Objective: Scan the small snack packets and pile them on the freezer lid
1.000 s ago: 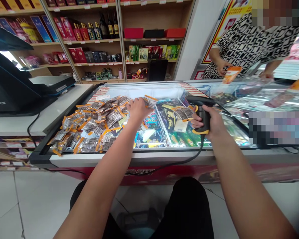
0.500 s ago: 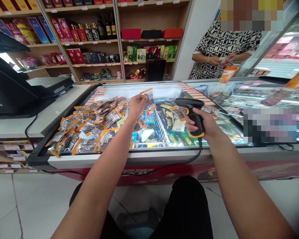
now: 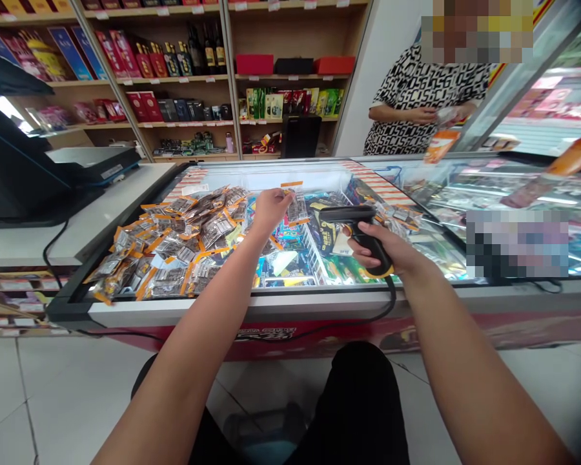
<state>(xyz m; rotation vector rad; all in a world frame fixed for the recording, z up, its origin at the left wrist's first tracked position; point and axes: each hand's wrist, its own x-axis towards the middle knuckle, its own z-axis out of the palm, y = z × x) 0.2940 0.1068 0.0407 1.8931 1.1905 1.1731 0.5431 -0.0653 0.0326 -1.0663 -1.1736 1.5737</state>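
My left hand (image 3: 274, 210) pinches a small clear snack packet (image 3: 297, 205) with orange ends, held up over the glass top of a chest freezer (image 3: 213, 312). My right hand (image 3: 378, 250) is wrapped around the handle of a black and yellow barcode scanner (image 3: 363, 236). The scanner's head points left, a short gap away from the packet. To the left of my left hand lies a heap of similar orange-edged packets (image 3: 174, 239) on the glass. A few more packets (image 3: 401, 216) lie just beyond the scanner.
A cable runs from the scanner along the freezer's front. On the left, a counter (image 3: 126, 190) carries a dark machine (image 3: 14, 168). A person in a patterned top (image 3: 416, 97) stands behind the freezer, holding something clear. Shelves (image 3: 184, 81) with boxes and bottles line the back.
The scanner has moved left and tilted, so its head is nearer the packet. My left hand and the packet have shifted slightly right and down.
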